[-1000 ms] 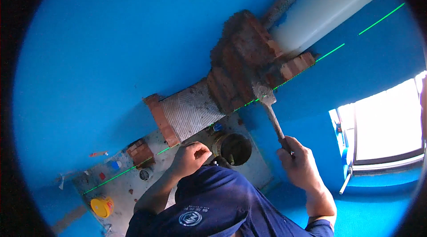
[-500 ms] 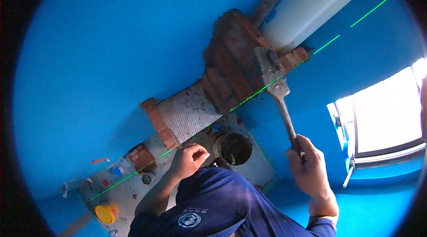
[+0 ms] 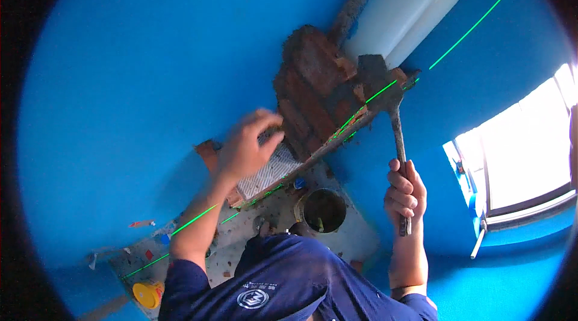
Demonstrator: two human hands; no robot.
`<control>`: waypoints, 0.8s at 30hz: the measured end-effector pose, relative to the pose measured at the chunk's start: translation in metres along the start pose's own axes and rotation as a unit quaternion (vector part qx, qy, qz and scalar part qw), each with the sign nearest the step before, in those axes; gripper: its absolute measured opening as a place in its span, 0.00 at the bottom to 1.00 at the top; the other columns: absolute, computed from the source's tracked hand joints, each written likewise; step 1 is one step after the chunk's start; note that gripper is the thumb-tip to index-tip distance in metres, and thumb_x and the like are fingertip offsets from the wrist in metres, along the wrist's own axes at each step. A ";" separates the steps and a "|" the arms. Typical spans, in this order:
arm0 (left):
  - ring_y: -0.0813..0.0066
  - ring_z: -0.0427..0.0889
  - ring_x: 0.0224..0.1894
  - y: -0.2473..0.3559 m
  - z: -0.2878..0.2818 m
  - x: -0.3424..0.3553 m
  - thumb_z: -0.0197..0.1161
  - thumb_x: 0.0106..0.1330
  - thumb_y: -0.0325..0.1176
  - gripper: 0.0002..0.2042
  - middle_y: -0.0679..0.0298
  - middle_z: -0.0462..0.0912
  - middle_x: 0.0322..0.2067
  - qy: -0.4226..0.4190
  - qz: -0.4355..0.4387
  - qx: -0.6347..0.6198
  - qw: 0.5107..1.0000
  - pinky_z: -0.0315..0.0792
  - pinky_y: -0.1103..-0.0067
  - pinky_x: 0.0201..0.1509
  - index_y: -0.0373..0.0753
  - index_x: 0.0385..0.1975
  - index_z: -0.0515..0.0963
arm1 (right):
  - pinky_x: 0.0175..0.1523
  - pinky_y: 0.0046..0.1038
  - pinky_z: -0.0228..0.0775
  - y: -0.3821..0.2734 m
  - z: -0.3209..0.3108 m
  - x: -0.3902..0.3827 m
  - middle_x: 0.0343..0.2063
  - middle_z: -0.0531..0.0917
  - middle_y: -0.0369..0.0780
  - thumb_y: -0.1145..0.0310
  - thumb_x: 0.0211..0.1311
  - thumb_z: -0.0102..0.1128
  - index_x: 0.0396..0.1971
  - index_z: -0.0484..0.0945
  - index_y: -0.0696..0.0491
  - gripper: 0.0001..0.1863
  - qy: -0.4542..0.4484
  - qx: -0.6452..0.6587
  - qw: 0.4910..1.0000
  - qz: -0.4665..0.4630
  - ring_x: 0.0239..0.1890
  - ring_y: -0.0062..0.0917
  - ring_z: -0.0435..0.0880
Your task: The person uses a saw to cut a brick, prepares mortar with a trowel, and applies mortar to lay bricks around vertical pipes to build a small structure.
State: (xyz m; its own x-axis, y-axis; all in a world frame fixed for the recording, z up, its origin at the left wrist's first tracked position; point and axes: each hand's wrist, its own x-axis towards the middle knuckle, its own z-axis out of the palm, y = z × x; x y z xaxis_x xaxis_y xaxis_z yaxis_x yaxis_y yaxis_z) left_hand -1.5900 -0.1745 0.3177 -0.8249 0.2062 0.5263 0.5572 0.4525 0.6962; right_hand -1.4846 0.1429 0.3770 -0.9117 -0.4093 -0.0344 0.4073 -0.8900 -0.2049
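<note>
My right hand [image 3: 406,194] is wrapped round the handle of a bricklayer's trowel [image 3: 394,125]. Its wide, mortar-coated blade is up against the right end of the brickwork [image 3: 307,92], just below a white pipe [image 3: 403,20]. My left hand [image 3: 247,143] hovers at the brickwork's lower left, thumb and fingers curved apart, with no held object visible. Behind that hand, partly hidden, is a pale block with a ridged surface [image 3: 274,170]. A reddish brick [image 3: 206,153] shows at the block's left end. Wet-looking mortar covers much of the bricks.
Below stands a round bucket [image 3: 324,209] with dark contents. A yellow tub [image 3: 146,294] sits at lower left on the littered floor [image 3: 235,249]. Blue walls surround the work, with a bright window [image 3: 524,146] at right. Green light lines cross the brickwork and my left forearm.
My left hand has risen from beside the block to in front of it, its fingers spreading. The trowel blade has tilted and shifted slightly right; my right hand has turned on the handle.
</note>
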 end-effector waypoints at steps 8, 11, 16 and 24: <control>0.58 0.65 0.64 0.027 0.011 0.145 0.66 0.55 0.27 0.26 0.58 0.69 0.60 -0.072 0.207 0.157 0.963 0.62 0.67 0.67 0.41 0.57 0.70 | 0.13 0.21 0.66 0.010 -0.035 0.006 0.22 0.69 0.40 0.57 0.76 0.29 0.52 0.62 0.66 0.25 -0.101 0.145 0.984 0.023 0.13 0.18 0.71; 0.59 0.64 0.65 0.024 0.029 0.161 0.68 0.53 0.27 0.30 0.59 0.69 0.60 -0.118 0.220 0.208 0.946 0.60 0.67 0.68 0.41 0.59 0.68 | 0.12 0.19 0.64 0.006 -0.027 0.003 0.22 0.69 0.39 0.57 0.76 0.29 0.52 0.63 0.66 0.24 -0.055 0.091 0.994 0.020 0.12 0.17 0.69; 0.60 0.66 0.63 0.010 0.043 0.163 0.68 0.53 0.27 0.30 0.59 0.69 0.60 -0.144 0.215 0.207 0.943 0.58 0.66 0.70 0.41 0.59 0.69 | 0.08 0.15 0.52 -0.003 -0.004 -0.007 0.17 0.68 0.31 0.56 0.74 0.38 0.43 0.71 0.57 0.19 0.137 -0.098 0.986 -0.003 0.07 0.09 0.59; 0.61 0.69 0.61 -0.009 0.048 0.166 0.68 0.53 0.27 0.26 0.59 0.71 0.58 -0.117 0.233 0.189 0.947 0.57 0.66 0.70 0.38 0.55 0.72 | 0.09 0.15 0.46 -0.003 0.012 -0.021 0.15 0.66 0.29 0.54 0.72 0.44 0.38 0.72 0.54 0.17 0.261 -0.312 0.913 -0.036 0.07 0.08 0.56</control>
State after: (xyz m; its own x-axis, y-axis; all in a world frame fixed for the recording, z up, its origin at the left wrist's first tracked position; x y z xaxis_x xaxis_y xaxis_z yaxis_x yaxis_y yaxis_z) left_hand -1.7362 -0.1022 0.3754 -0.5217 0.6258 0.5798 0.8281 0.5349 0.1677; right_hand -1.4659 0.1515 0.3902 -0.9026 -0.0576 -0.4267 0.3837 -0.5573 -0.7364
